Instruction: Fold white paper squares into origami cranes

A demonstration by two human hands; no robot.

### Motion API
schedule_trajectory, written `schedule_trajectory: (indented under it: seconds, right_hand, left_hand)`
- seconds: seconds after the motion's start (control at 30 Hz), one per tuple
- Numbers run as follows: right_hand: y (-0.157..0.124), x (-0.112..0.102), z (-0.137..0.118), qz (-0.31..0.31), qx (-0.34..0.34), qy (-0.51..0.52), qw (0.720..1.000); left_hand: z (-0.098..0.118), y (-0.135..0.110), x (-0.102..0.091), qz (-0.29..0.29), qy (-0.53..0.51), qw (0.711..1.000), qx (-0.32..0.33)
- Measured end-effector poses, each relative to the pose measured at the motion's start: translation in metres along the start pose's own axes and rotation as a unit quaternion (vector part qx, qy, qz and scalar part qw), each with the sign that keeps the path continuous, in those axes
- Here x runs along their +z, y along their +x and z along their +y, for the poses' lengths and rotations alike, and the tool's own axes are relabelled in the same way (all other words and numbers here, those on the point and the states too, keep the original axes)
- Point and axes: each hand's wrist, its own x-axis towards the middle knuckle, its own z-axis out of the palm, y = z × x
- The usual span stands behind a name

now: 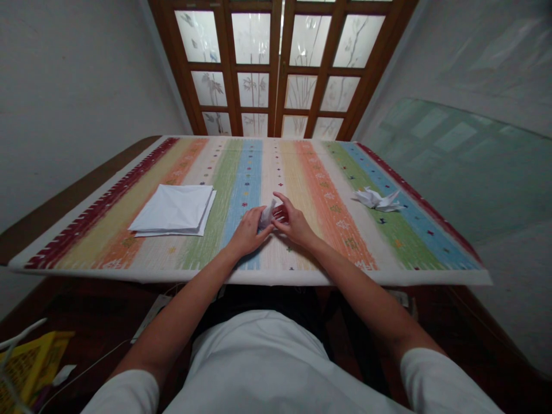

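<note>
A small piece of folded white paper (267,214) stands pinched between my hands, above the middle of the striped cloth (302,195). My left hand (249,233) grips its lower left side, and my right hand (293,225) closes on it from the right. The fingers hide much of the paper. To the left lies a flat stack of white paper sheets (173,210). On the green stripe to the right rests a white folded paper figure (377,199), possibly an origami crane.
The multicoloured cloth covers a table, and its near edge runs just beyond my forearms. Wood-framed frosted glass doors (276,69) stand beyond the far end, between white walls. Low at the left are a yellow basket (30,365) and a white cable (19,339).
</note>
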Motion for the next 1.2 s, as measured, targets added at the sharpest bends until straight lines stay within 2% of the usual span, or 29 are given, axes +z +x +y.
schedule_trajectory:
  seconds: [0.13, 0.23, 0.33, 0.5, 0.7, 0.83, 0.97, 1.07, 1.2]
  right_hand:
    - [0.003, 0.001, 0.003, 0.006, -0.035, -0.072, 0.997]
    - [0.006, -0.004, 0.007, 0.066, -0.06, -0.129, 0.988]
    - [0.01, -0.01, 0.011, 0.119, -0.043, -0.153, 0.98]
    - [0.01, -0.011, 0.013, 0.074, 0.034, -0.083, 0.993]
    - [0.007, -0.005, 0.006, 0.061, 0.017, -0.084, 0.994]
    - [0.006, -0.007, 0.002, 0.015, -0.02, -0.098, 0.995]
    - [0.004, -0.01, -0.003, -0.03, -0.058, -0.082, 0.995]
    - [0.002, -0.012, -0.006, -0.046, -0.037, -0.067, 0.996]
    - [0.0, -0.016, -0.005, -0.023, 0.017, -0.048, 0.998]
  left_hand:
    - [0.002, 0.001, 0.0, -0.005, 0.0, 1.0, 0.001]
    - [0.002, 0.0, 0.0, -0.011, 0.0, 1.0, -0.002]
    - [0.002, 0.0, -0.002, -0.02, -0.005, 1.0, -0.001]
    - [0.005, 0.0, -0.004, -0.017, -0.003, 1.0, 0.006]
    - [0.008, 0.003, -0.004, 0.02, 0.026, 0.999, -0.007]
    - [0.006, 0.004, -0.005, 0.031, 0.027, 0.999, -0.014]
    - [0.007, 0.002, -0.007, 0.018, 0.018, 1.0, -0.004]
    - [0.008, 0.001, -0.009, 0.003, 0.014, 1.0, 0.006]
    - [0.01, -0.001, -0.009, -0.021, 0.013, 1.0, 0.014]
